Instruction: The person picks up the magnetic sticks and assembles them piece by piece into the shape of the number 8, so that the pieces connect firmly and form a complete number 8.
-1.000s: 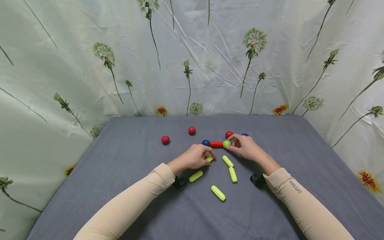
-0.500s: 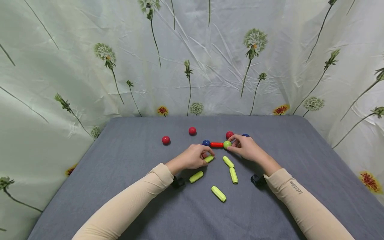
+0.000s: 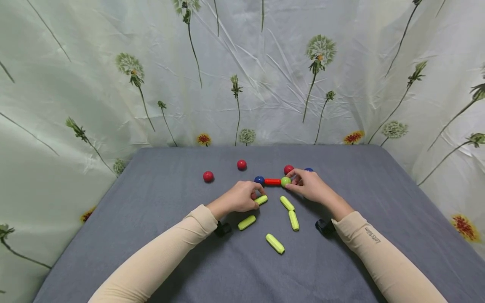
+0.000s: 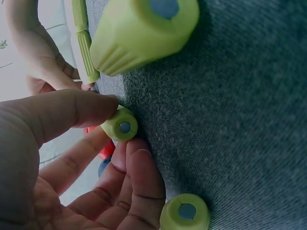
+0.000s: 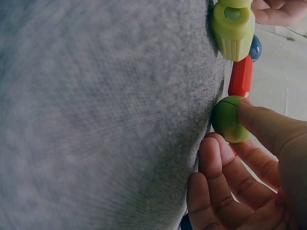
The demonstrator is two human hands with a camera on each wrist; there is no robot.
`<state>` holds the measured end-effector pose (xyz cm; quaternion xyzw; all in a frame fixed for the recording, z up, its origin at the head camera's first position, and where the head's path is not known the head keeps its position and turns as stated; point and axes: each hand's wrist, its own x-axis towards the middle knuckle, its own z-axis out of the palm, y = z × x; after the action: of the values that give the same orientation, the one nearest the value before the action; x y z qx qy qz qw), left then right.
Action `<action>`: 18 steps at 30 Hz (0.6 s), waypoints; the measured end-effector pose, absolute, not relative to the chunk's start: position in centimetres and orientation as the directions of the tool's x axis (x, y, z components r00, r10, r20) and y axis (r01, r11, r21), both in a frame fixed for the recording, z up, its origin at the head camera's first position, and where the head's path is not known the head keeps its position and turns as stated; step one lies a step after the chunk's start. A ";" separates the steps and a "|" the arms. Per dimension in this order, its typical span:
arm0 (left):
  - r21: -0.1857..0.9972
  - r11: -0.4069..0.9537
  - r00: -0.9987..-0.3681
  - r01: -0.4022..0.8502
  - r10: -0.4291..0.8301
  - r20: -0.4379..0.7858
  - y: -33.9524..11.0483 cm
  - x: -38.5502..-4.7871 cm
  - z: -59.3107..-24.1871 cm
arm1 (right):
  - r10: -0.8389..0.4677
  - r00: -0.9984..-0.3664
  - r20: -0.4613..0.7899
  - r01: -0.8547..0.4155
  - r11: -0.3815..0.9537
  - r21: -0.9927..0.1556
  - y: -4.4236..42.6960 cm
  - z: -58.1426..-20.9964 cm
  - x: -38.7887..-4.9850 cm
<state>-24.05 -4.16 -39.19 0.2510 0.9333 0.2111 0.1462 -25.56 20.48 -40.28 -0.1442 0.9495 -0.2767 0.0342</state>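
Observation:
My left hand (image 3: pixel 242 196) pinches a yellow-green magnetic-toy rod (image 4: pixel 121 125) between thumb and fingers, low over the cloth. In the left wrist view, the rod's end with its grey round centre faces the camera. My right hand (image 3: pixel 308 185) holds a lime green ball (image 5: pixel 230 120) between thumb and fingers. A red rod (image 3: pixel 272 182) lies in line between this ball and a dark blue ball (image 3: pixel 259 181), apparently joined to both. Two yellow-green rods (image 3: pixel 287 203) lie end to end in front of the right hand.
More yellow-green rods (image 3: pixel 247 222) lie nearer the front, one of them (image 3: pixel 275 243) lowest. Red balls (image 3: pixel 208 176) lie farther back, one (image 3: pixel 289 169) behind the right hand. Another blue ball (image 3: pixel 308 169) is partly hidden there. Grey cloth (image 3: pixel 151 210) covers the table; a flowered curtain (image 3: pixel 227 63) hangs behind.
My left hand has shifted slightly left, and the rod at its fingertips has moved a little left with it. The right hand stays on the green ball.

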 end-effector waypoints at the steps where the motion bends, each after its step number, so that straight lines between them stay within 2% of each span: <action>1: 0.466 0.789 -0.835 0.400 0.524 -0.170 -4.1 -24.1 -39.2 | -0.292 -0.956 0.015 -0.255 0.804 -0.537 20.5 -40.3 -25.6; 12: 0.441 0.817 -0.867 0.371 0.475 -0.151 -4.0 -24.1 -39.2 | -0.280 -0.960 -0.011 -0.232 0.815 -0.531 20.5 -40.2 -25.7; 18: 0.469 0.820 -0.898 0.329 0.426 -0.115 -4.3 -24.1 -39.1 | -0.289 -0.957 -0.008 -0.240 0.809 -0.537 20.5 -40.2 -25.7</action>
<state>-24.05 -4.32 -39.07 0.1990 0.9478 0.2247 0.1076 -25.72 20.52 -40.23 -0.1393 0.9500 -0.2759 0.0446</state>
